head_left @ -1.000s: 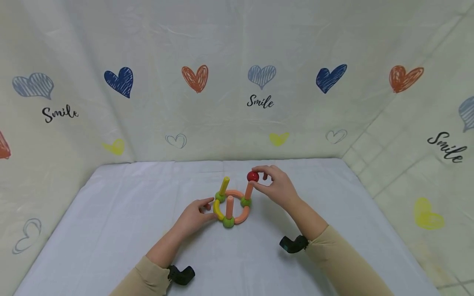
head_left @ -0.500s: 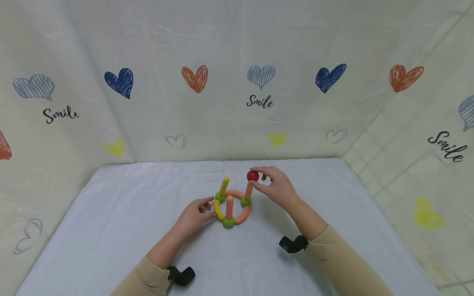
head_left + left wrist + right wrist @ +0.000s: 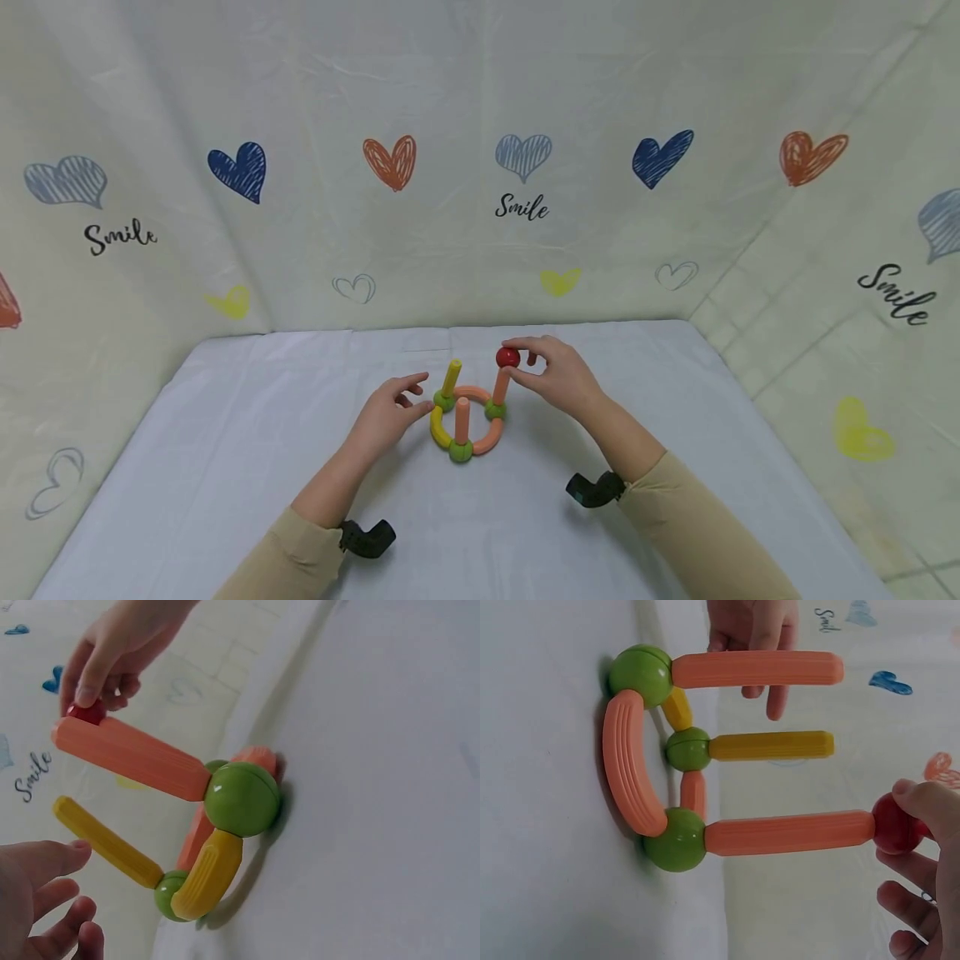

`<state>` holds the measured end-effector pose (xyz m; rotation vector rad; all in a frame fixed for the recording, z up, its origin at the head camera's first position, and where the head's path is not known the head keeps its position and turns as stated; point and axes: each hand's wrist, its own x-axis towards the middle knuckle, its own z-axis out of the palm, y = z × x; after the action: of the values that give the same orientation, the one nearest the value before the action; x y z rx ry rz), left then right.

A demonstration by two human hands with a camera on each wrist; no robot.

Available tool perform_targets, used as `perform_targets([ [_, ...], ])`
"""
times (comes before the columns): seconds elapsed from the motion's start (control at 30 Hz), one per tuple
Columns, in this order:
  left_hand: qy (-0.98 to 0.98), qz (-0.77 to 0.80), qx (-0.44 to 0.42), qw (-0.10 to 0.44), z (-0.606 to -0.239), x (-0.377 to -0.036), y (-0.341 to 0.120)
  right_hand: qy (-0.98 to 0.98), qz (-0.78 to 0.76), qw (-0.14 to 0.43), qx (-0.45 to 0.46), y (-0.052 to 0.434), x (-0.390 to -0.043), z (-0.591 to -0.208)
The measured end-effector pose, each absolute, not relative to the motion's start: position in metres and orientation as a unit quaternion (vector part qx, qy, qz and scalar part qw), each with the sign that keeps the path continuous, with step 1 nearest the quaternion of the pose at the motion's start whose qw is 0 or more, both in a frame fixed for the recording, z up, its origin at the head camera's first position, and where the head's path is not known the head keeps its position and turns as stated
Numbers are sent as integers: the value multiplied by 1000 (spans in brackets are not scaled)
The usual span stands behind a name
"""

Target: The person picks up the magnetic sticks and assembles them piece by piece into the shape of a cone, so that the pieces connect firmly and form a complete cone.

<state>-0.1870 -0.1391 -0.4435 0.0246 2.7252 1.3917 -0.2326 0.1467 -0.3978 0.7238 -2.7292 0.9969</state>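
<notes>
My right hand (image 3: 558, 379) pinches the red ball (image 3: 507, 357) onto the top of an orange rod (image 3: 500, 387), near the middle of the table (image 3: 225, 467), toward its far edge. My left hand (image 3: 386, 417) hovers relaxed, holding nothing, just beside the ring base (image 3: 491, 437). The risk I see — pressing off-centre could tip that rod off its green ball (image 3: 494, 409) and topple the stack.

The left hand (image 3: 386, 414) now sits a little farther from the toy ring (image 3: 467, 421) than before, off the yellow curved piece (image 3: 438, 428) it was touching, its fingers spread and loose. It now lies nearer the green ball (image 3: 443, 402) under the yellow stick (image 3: 452, 377), clear of the ring.
</notes>
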Motion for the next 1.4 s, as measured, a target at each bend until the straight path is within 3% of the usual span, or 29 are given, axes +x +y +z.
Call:
perform_targets([
  [0.6, 900, 432, 52, 3, -438, -216, -121, -921, 255, 24, 293, 143, -240, -376],
  [1.07, 906, 419, 55, 2, -444, -219, -111, -913, 275, 62, 294, 137, -239, -385],
  [1.4, 899, 434, 47, 17, -444, -217, -106, -911, 267, 60, 309, 115, -239, -386],
])
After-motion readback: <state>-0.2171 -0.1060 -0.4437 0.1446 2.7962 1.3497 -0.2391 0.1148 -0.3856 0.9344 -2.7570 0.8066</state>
